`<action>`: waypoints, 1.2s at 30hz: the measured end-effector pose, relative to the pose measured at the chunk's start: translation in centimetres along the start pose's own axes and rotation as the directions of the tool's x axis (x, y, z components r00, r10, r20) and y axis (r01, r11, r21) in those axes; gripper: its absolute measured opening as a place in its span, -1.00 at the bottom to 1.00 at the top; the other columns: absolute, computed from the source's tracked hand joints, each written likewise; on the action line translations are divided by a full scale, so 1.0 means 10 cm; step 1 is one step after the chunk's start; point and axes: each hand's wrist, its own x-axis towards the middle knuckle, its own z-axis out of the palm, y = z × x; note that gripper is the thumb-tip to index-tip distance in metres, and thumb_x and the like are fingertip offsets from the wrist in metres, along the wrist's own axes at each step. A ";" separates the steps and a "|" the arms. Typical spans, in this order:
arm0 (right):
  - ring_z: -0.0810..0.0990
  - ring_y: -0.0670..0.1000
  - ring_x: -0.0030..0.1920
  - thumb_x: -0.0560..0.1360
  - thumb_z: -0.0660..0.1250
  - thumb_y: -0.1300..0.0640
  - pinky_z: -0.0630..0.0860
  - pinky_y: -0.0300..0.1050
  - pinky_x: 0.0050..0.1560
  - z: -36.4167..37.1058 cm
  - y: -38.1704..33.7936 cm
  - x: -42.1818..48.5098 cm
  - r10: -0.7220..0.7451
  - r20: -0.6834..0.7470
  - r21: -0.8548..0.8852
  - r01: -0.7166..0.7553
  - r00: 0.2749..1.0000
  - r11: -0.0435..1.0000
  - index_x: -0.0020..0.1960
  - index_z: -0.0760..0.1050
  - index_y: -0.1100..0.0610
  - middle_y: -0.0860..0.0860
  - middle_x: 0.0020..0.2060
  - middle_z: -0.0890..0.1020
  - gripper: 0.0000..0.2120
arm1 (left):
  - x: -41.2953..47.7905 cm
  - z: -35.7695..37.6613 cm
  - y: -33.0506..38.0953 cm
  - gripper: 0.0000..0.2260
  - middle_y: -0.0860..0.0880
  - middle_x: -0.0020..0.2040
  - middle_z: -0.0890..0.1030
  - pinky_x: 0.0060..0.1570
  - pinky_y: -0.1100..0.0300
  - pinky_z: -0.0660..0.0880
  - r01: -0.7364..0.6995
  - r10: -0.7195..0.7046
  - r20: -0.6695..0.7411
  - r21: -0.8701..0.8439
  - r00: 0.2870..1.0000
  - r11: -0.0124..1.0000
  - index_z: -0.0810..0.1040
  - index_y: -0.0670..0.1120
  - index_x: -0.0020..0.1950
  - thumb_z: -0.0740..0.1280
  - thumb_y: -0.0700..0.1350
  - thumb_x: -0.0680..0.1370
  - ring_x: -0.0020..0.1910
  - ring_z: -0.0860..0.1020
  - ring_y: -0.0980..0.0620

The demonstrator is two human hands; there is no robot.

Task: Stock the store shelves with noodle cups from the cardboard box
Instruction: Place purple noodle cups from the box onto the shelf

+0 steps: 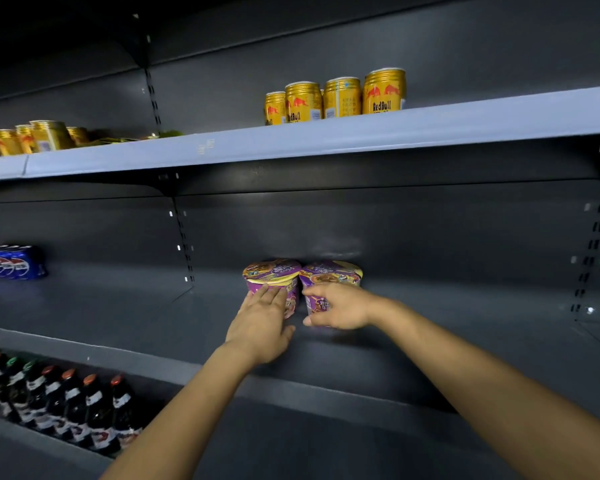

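two purple noodle cups upright on middle shelf (118, 306), near the back panel, side by side, rims touching; left hand (260, 323) flat, fingers straight, pressed against front wall of left noodle cup (272, 273), not wrapped round it; right hand (340, 308) gripping right noodle cup (331, 273), forefinger curled over its upper wall, thumb at its base; both arms bare, reaching in from below; upper shelf (291, 143) carries red bull cans (340, 97) on the right, more gold cans (35, 136) far left; pepsi pack (11, 263) at left end of middle shelf, well apart from cups; bottles (66, 407) in rows on lower shelf (32, 441), bottom left
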 end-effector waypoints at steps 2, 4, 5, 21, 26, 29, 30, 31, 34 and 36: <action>0.23 0.01 0.47 0.49 0.35 -0.09 0.17 -0.18 0.43 0.04 -0.13 -0.13 0.006 0.000 0.011 -0.006 1.000 1.000 0.49 0.22 0.08 0.01 0.47 0.28 -0.34 | -0.18 -0.03 0.01 -0.36 -0.09 0.56 0.07 0.49 0.11 -0.11 -0.012 0.011 -0.005 -0.017 1.000 1.000 -0.02 -0.13 0.56 0.17 0.07 0.60 0.54 -0.01 -0.04; 0.24 0.01 0.46 0.49 0.35 -0.09 0.19 -0.16 0.43 0.09 -0.25 -0.25 0.016 -0.002 0.043 -0.016 1.000 0.999 0.50 0.21 0.08 0.00 0.48 0.28 -0.34 | -0.37 -0.05 0.00 -0.36 -0.10 0.56 0.09 0.51 0.11 -0.06 -0.013 0.012 -0.012 -0.049 1.000 0.999 -0.01 -0.13 0.56 0.19 0.06 0.60 0.54 0.02 -0.04; 0.24 0.01 0.46 0.49 0.35 -0.09 0.20 -0.15 0.43 0.12 -0.32 -0.32 0.016 -0.004 0.054 -0.016 1.000 0.998 0.50 0.21 0.08 0.00 0.47 0.28 -0.33 | -0.46 -0.05 -0.01 -0.36 -0.10 0.55 0.10 0.50 0.11 -0.04 -0.013 0.012 -0.016 -0.061 1.000 0.998 -0.01 -0.14 0.56 0.19 0.06 0.59 0.54 0.04 -0.04; 0.24 0.01 0.46 0.50 0.34 -0.08 0.20 -0.19 0.37 0.83 -0.98 -1.22 0.002 0.089 0.069 -0.009 0.996 0.998 0.52 0.16 0.09 0.00 0.48 0.26 -0.31 | -1.74 0.09 0.08 -0.37 -0.12 0.53 0.16 0.49 0.12 0.03 0.015 -0.007 0.061 -0.120 0.998 0.993 0.04 -0.17 0.55 0.22 0.03 0.59 0.52 0.09 -0.03; 0.24 0.00 0.47 0.51 0.34 -0.07 0.20 -0.13 0.43 1.11 -0.99 -1.31 -0.026 0.165 0.106 0.008 0.986 0.994 0.53 0.14 0.08 -0.03 0.49 0.25 -0.31 | -1.98 0.29 0.11 -0.37 -0.09 0.54 0.16 0.49 0.10 0.04 0.058 -0.042 0.111 -0.150 0.993 0.987 0.04 -0.13 0.55 0.25 0.02 0.58 0.53 0.08 -0.02; 0.27 0.01 0.45 0.49 0.35 -0.08 0.24 -0.07 0.43 1.36 -0.94 -1.30 -0.038 0.209 0.117 0.013 0.977 0.993 0.52 0.16 0.05 -0.03 0.47 0.29 -0.32 | -2.12 0.47 0.13 -0.36 -0.07 0.55 0.13 0.49 0.12 0.02 0.114 -0.089 0.147 -0.168 0.985 0.979 0.03 -0.11 0.55 0.26 0.00 0.58 0.53 0.06 -0.01; 0.29 0.01 0.44 0.49 0.36 -0.07 0.26 -0.08 0.42 1.46 -0.92 -1.31 -0.038 0.226 0.137 0.007 0.973 0.991 0.51 0.18 0.04 -0.03 0.46 0.31 -0.32 | -2.17 0.55 0.14 -0.36 -0.07 0.55 0.13 0.49 0.11 0.02 0.131 -0.103 0.161 -0.172 0.982 0.976 0.03 -0.11 0.55 0.26 -0.01 0.58 0.53 0.06 -0.01; 0.31 0.01 0.43 0.49 0.36 -0.06 0.27 -0.11 0.40 1.56 -0.90 -1.31 -0.045 0.238 0.154 0.008 0.970 0.988 0.51 0.19 0.04 -0.03 0.45 0.32 -0.33 | -2.22 0.63 0.15 -0.36 -0.08 0.55 0.14 0.49 0.11 0.02 0.147 -0.116 0.175 -0.174 0.978 0.974 0.03 -0.12 0.55 0.26 -0.01 0.57 0.53 0.07 -0.02; 0.28 0.03 0.45 0.51 0.34 -0.01 0.23 -0.15 0.38 1.87 -0.85 -1.37 -0.056 0.270 0.166 0.011 0.961 0.986 0.52 0.16 0.09 0.00 0.47 0.30 -0.34 | -2.36 0.92 0.18 -0.36 -0.08 0.54 0.14 0.49 0.08 0.02 0.183 -0.146 0.217 -0.160 0.965 0.970 0.03 -0.12 0.55 0.25 -0.01 0.57 0.53 0.07 -0.04; 0.28 0.04 0.45 0.52 0.33 0.00 0.25 -0.11 0.39 2.09 -0.80 -1.41 -0.048 0.308 0.195 -0.014 0.950 0.981 0.52 0.15 0.10 0.02 0.47 0.29 -0.34 | -2.47 1.12 0.19 -0.36 -0.08 0.54 0.14 0.49 0.07 0.02 0.212 -0.170 0.240 -0.159 0.956 0.964 0.03 -0.12 0.55 0.25 0.00 0.57 0.53 0.06 -0.05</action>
